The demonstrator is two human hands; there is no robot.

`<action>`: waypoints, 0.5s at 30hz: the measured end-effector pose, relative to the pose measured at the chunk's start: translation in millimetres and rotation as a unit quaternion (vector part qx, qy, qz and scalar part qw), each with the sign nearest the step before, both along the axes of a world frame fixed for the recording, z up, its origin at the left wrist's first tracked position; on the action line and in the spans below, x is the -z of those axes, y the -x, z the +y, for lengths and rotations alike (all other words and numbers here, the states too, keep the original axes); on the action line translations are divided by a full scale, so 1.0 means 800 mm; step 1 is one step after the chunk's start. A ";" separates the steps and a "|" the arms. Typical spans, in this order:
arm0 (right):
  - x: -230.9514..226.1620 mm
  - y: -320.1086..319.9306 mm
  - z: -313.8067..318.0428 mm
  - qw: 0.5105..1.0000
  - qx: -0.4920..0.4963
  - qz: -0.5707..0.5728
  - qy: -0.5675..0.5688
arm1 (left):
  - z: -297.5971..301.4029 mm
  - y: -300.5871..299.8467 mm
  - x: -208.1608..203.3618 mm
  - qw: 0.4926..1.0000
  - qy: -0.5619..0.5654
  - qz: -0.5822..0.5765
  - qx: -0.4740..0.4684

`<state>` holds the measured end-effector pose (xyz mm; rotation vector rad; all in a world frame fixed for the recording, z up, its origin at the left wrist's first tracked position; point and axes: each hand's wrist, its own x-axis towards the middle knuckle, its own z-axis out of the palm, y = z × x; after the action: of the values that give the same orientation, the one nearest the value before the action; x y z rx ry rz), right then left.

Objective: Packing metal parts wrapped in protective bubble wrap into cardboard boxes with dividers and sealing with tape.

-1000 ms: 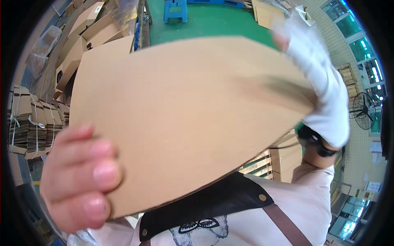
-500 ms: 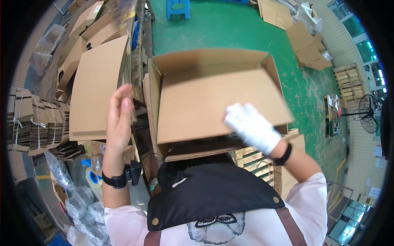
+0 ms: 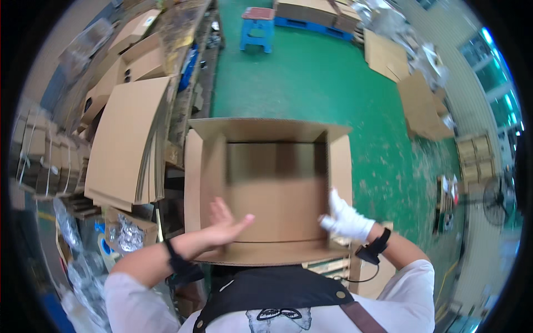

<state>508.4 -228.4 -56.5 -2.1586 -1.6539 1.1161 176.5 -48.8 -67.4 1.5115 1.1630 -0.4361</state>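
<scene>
Brown corrugated cardboard forms the open box (image 3: 277,208), located between and ahead of the two hands. Its top is open toward the viewer, and its left flap (image 3: 192,183) and right flap (image 3: 342,161) are folded outward.

The left hand (image 3: 225,225) is bare and positioned over the near left part of the box. Its fingers are extended, the thumb stands apart, and no object is visible in its grasp. Contact with the box wall cannot be determined.

The right hand (image 3: 348,219) wears a white glove and is positioned at the box's right wall. Fingers and thumb are parted, with the thumb directed inward; whether they grip the wall cannot be determined.

A stack of flat cardboard sheets (image 3: 125,141) lies to the left of and beyond the left hand. Crumpled clear plastic (image 3: 129,234) is located left of the same hand. Beyond both hands, a blue stool (image 3: 257,34) stands on the green floor (image 3: 300,83). Flattened cardboard (image 3: 421,105) is located beyond the right hand, farther to the right.
</scene>
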 end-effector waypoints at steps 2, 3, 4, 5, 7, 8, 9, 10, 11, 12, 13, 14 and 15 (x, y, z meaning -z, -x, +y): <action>-0.009 0.018 0.052 0.958 -0.253 -0.110 0.083 | -0.016 -0.078 0.029 0.983 0.030 0.149 0.107; 0.017 0.020 0.070 0.942 -0.300 -0.135 0.069 | -0.026 -0.108 0.071 0.968 0.000 0.220 0.118; 0.052 0.015 0.080 0.925 -0.340 -0.156 0.060 | -0.039 -0.125 0.104 0.948 -0.027 0.289 0.131; 0.079 0.005 0.092 0.908 -0.375 -0.180 0.047 | -0.042 -0.129 0.107 0.950 -0.034 0.291 0.111; 0.098 0.006 0.104 0.904 -0.386 -0.182 0.033 | -0.039 -0.141 0.103 0.897 -0.054 0.329 0.290; 0.095 0.006 0.107 0.898 -0.399 -0.181 0.033 | -0.023 -0.111 0.110 0.905 -0.044 0.343 0.249; 0.089 0.005 0.111 0.894 -0.409 -0.180 0.033 | 0.006 -0.053 0.122 0.939 0.134 0.103 0.299; 0.087 0.006 0.117 0.884 -0.428 -0.181 0.041 | 0.037 -0.002 0.117 0.889 0.278 -0.158 0.328; 0.095 -0.003 0.116 0.882 -0.428 -0.184 0.069 | 0.032 0.003 0.003 0.908 0.153 -0.124 0.371; 0.092 -0.005 0.119 0.886 -0.425 -0.175 0.062 | 0.002 0.015 -0.078 0.926 0.011 -0.034 0.376; 0.096 -0.015 0.125 0.879 -0.440 -0.178 0.054 | -0.022 0.023 -0.117 0.918 -0.130 0.060 0.370; 0.100 -0.034 0.135 0.900 -0.429 -0.057 0.055 | -0.040 0.025 -0.095 0.926 -0.135 0.063 0.347; 0.102 -0.051 0.148 0.907 -0.411 0.064 0.062 | -0.057 0.025 -0.044 0.892 -0.330 -0.023 0.307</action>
<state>549.0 -109.8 -138.4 -1.3693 -2.5651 1.5351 156.8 -94.2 -32.5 2.4934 0.7969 -0.4363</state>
